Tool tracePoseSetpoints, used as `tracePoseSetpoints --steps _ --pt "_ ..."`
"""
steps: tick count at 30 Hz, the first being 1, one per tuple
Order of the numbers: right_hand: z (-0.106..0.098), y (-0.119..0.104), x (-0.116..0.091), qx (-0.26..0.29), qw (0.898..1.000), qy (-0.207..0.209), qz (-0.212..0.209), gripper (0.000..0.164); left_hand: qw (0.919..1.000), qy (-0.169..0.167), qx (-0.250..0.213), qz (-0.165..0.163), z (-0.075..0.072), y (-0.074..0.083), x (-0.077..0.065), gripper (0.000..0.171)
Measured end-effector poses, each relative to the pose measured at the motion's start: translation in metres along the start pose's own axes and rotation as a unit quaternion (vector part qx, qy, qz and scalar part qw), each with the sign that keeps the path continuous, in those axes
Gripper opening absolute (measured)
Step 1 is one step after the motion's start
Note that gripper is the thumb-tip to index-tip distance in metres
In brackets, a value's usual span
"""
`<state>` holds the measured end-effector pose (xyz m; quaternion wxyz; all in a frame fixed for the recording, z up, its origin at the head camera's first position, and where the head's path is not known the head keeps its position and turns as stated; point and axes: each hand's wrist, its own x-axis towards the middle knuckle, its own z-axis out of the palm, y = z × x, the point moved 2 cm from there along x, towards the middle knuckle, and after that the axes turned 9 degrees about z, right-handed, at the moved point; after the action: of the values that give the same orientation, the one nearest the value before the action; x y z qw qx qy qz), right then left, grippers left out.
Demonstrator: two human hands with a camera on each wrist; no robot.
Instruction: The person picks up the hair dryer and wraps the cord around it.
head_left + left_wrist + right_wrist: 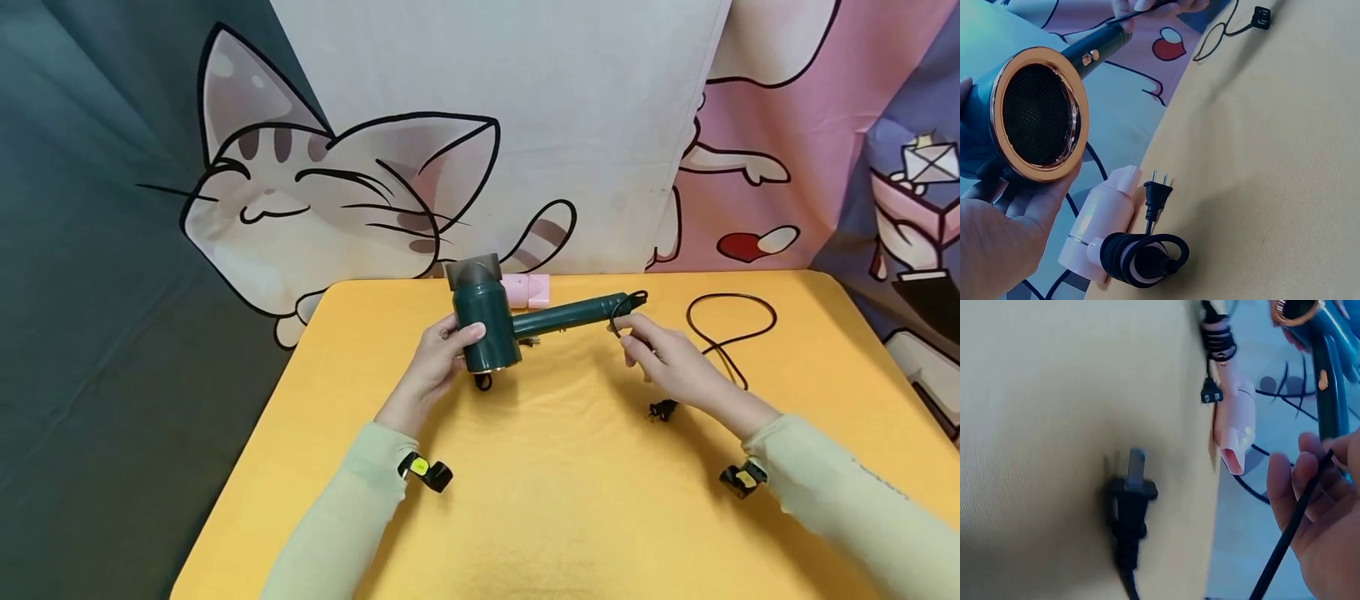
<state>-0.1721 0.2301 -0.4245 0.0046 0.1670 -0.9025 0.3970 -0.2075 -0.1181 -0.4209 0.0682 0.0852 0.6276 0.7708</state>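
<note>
A dark green hair dryer (492, 321) with a grey nozzle (474, 268) is held above the yellow table. My left hand (435, 358) grips it round the barrel, thumb on the near side. The copper-rimmed mesh end (1035, 115) faces the left wrist camera. At the tip of the handle (573, 314), my right hand (671, 358) holds the black power cord (1288, 534) with curled fingers. From there the cord runs to a loop on the table, and its two-pin plug (663, 409) lies below the right hand.
Behind the green dryer lies a pink hair dryer (528, 291), partly hidden in the head view. Its black cord (1141, 262) is wound round its handle, with the plug (1157, 195) sticking out. A printed cat curtain (600, 125) hangs along the far edge of the yellow table (570, 500).
</note>
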Motion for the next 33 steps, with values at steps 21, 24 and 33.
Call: tracePoseSetpoints --steps 21,24,33 --pt "-0.048 0.038 0.025 0.107 0.967 -0.173 0.156 0.027 0.9951 -0.098 0.009 0.008 -0.008 0.009 -0.007 0.07" --pt "-0.056 0.026 0.031 0.07 0.97 -0.185 0.142 0.04 0.994 -0.106 0.026 -0.001 -0.008 0.01 -0.008 0.07" --pt "-0.066 -0.004 0.045 -0.001 0.974 -0.192 0.117 0.04 0.9918 -0.121 0.039 -0.012 -0.01 0.01 -0.009 0.064"
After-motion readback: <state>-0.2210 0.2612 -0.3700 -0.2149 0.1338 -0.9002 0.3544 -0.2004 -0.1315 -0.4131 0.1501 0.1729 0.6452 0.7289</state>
